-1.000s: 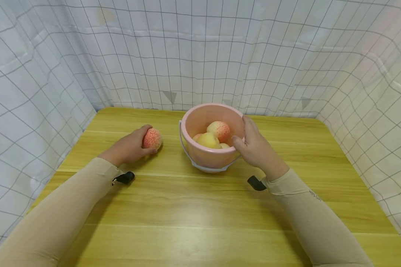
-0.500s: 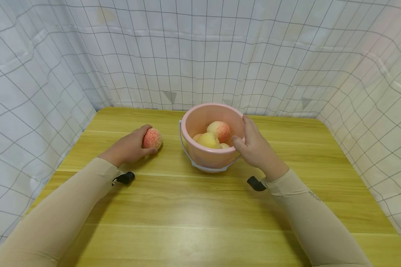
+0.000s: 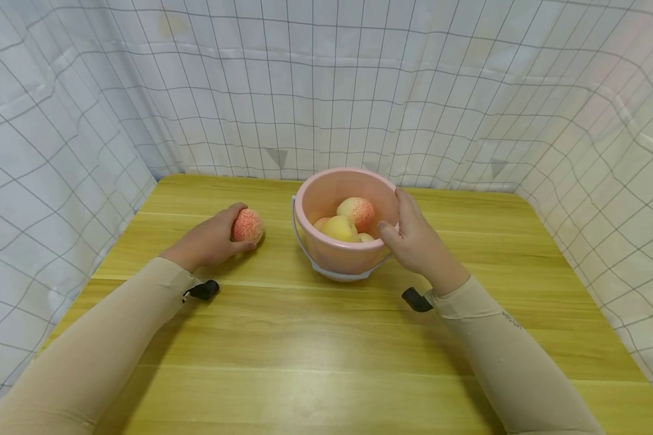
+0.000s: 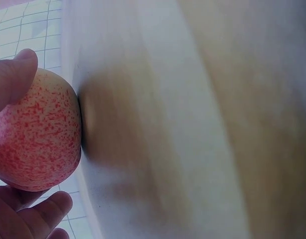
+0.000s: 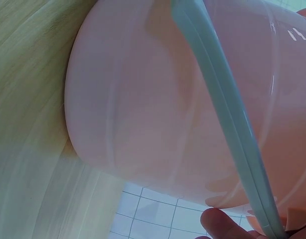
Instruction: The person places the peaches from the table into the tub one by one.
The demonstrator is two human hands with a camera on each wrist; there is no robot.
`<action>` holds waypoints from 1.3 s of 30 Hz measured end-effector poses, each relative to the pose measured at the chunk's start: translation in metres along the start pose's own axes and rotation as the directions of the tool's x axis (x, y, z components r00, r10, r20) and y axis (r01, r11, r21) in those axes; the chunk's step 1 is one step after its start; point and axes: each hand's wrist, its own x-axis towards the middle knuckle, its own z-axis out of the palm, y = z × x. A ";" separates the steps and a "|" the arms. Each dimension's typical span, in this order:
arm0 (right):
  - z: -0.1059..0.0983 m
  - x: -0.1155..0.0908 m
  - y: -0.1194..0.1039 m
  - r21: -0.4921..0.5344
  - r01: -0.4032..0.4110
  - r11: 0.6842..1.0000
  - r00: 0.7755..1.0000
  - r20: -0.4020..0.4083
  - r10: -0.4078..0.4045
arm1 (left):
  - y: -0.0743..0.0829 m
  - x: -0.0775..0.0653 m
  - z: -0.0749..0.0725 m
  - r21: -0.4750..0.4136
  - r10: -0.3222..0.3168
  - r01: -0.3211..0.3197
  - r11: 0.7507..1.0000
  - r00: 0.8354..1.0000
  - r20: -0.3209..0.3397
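Observation:
My left hand (image 3: pixel 209 238) grips a red-speckled peach (image 3: pixel 248 226) left of the bucket. In the left wrist view the thumb is on one side of the peach (image 4: pixel 38 134) and fingers (image 4: pixel 48 211) are on the other; the peach touches the tabletop. A pink bucket (image 3: pixel 338 257) stands upright on the table, its pale handle (image 5: pixel 225 99) hanging down against the near side. With the thumb over the rim, my right hand (image 3: pixel 421 248) holds the bucket's right side. Inside lie several peaches, a yellow one (image 3: pixel 340 229) and a red-and-cream one (image 3: pixel 356 211) among them, others partly hidden.
The wooden table (image 3: pixel 305 350) has its back edge close to a white grid-patterned curtain (image 3: pixel 332 90), which also encloses both sides. A black wrist-worn piece sits under each wrist, one at the left (image 3: pixel 204 290) and one at the right (image 3: pixel 416 299).

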 end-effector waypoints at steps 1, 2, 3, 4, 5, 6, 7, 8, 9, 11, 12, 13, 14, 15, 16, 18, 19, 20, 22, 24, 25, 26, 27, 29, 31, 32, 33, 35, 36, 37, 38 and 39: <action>0.000 0.000 0.000 0.000 0.001 1.000 1.000 -0.001 -0.001 | 0.000 0.000 0.000 0.000 -0.001 0.001 1.000 1.000 -0.005; 0.000 0.000 0.000 -0.002 0.000 1.000 1.000 0.000 0.000 | 0.001 0.000 0.000 -0.001 -0.001 0.001 1.000 1.000 -0.007; 0.000 0.000 0.000 -0.002 0.001 1.000 1.000 -0.001 -0.001 | 0.001 -0.001 0.000 -0.001 -0.001 0.001 1.000 1.000 -0.009; 0.000 0.000 0.000 0.000 0.002 1.000 1.000 -0.001 -0.002 | 0.001 -0.001 -0.001 -0.002 0.001 -0.001 1.000 1.000 -0.010; 0.000 0.000 0.000 0.004 0.002 1.000 1.000 -0.001 -0.002 | 0.001 -0.001 -0.001 -0.002 -0.001 0.001 1.000 1.000 -0.009; 0.000 0.000 0.000 0.005 0.002 1.000 1.000 -0.001 -0.002 | 0.001 -0.001 -0.001 -0.001 -0.002 0.002 1.000 1.000 -0.009; 0.000 0.000 0.000 0.004 0.003 1.000 1.000 -0.002 -0.003 | 0.001 -0.001 -0.001 -0.002 -0.002 0.002 1.000 1.000 -0.008; 0.000 0.000 0.000 0.004 0.003 1.000 1.000 -0.003 -0.003 | 0.001 -0.001 -0.001 -0.002 -0.002 0.002 1.000 1.000 -0.005; 0.000 0.000 0.000 0.005 0.004 1.000 1.000 -0.004 -0.004 | 0.001 -0.001 -0.001 -0.002 -0.004 0.004 1.000 1.000 -0.004; 0.000 0.001 0.000 0.004 0.004 1.000 1.000 -0.005 -0.004 | 0.001 -0.001 -0.001 -0.002 -0.006 0.006 1.000 1.000 -0.002; 0.000 0.001 0.000 0.004 0.004 1.000 1.000 -0.006 -0.004 | 0.001 -0.001 -0.001 -0.004 -0.005 0.005 1.000 1.000 -0.002; 0.000 0.001 0.000 0.004 0.004 1.000 1.000 -0.007 -0.004 | 0.001 -0.001 -0.001 -0.005 -0.004 0.004 1.000 1.000 -0.002; 0.000 0.001 0.001 0.007 0.003 1.000 1.000 -0.006 -0.003 | 0.001 -0.001 -0.001 -0.005 -0.004 0.004 1.000 1.000 -0.003; 0.000 0.001 0.001 0.009 0.003 1.000 1.000 -0.007 -0.003 | 0.001 -0.001 -0.001 -0.005 -0.003 0.003 1.000 1.000 -0.003; 0.001 0.001 0.001 0.011 0.003 1.000 1.000 -0.007 -0.003 | 0.000 -0.001 -0.001 -0.005 -0.002 0.002 1.000 1.000 -0.002; 0.001 0.001 0.001 0.017 0.005 1.000 1.000 -0.007 -0.004 | 0.000 -0.001 -0.001 -0.005 -0.001 0.001 1.000 1.000 -0.002; 0.001 0.000 0.001 0.019 0.005 1.000 1.000 -0.008 -0.005 | 0.000 -0.001 -0.001 -0.005 -0.001 0.001 1.000 1.000 -0.002; 0.001 0.000 0.001 0.020 0.006 1.000 1.000 -0.008 -0.006 | 0.000 -0.001 -0.001 -0.005 -0.001 0.001 1.000 1.000 -0.001; 0.001 0.000 0.001 0.018 0.008 1.000 1.000 -0.009 -0.008 | 0.000 -0.002 -0.001 -0.005 -0.001 0.001 1.000 1.000 -0.001; 0.002 0.000 0.001 0.017 0.009 1.000 1.000 -0.011 -0.009 | 0.000 -0.002 -0.001 -0.006 0.000 0.000 1.000 1.000 -0.002; 0.002 0.000 0.001 0.015 0.008 1.000 1.000 -0.012 -0.007 | 0.000 -0.002 -0.001 -0.007 0.001 -0.001 1.000 1.000 -0.003; 0.002 0.000 0.001 0.013 0.007 1.000 1.000 -0.013 -0.007 | 0.000 -0.002 -0.001 -0.007 0.001 -0.001 1.000 1.000 -0.004; 0.002 0.000 0.001 0.011 0.005 1.000 1.000 -0.014 -0.005 | 0.000 -0.002 -0.001 -0.009 0.002 -0.002 1.000 1.000 -0.005; 0.002 0.000 0.001 0.014 0.005 1.000 1.000 -0.017 -0.005 | 0.001 -0.002 -0.001 -0.013 0.003 -0.003 1.000 1.000 -0.008; 0.002 0.000 0.001 0.015 0.007 1.000 1.000 -0.019 -0.007 | 0.001 -0.002 -0.001 -0.016 0.003 -0.003 1.000 1.000 -0.009; 0.002 0.000 0.001 0.018 0.008 1.000 1.000 -0.020 -0.007 | 0.001 -0.003 -0.001 -0.017 0.003 -0.003 1.000 1.000 -0.010; 0.002 0.000 0.001 0.020 0.009 1.000 1.000 -0.021 -0.008 | 0.001 -0.003 -0.001 -0.018 0.003 -0.003 1.000 1.000 -0.011; 0.002 0.000 0.001 0.024 0.010 1.000 1.000 -0.023 -0.009 | 0.001 -0.003 -0.001 -0.018 0.002 -0.002 1.000 1.000 -0.011; 0.002 0.000 0.001 0.024 0.009 1.000 1.000 -0.023 -0.009 | 0.001 -0.003 -0.001 -0.021 0.001 -0.002 1.000 1.000 -0.009; 0.002 0.000 0.001 0.026 0.009 1.000 1.000 -0.024 -0.009 | 0.001 -0.003 -0.001 -0.022 0.001 -0.002 1.000 1.000 -0.010; 0.002 0.000 0.001 0.025 0.009 1.000 1.000 -0.025 -0.008 | 0.001 -0.003 -0.001 -0.023 0.001 -0.002 1.000 1.000 -0.009; 0.002 0.000 0.001 0.021 0.008 1.000 1.000 -0.025 -0.007 | 0.001 -0.003 -0.001 -0.024 0.002 -0.002 1.000 1.000 -0.009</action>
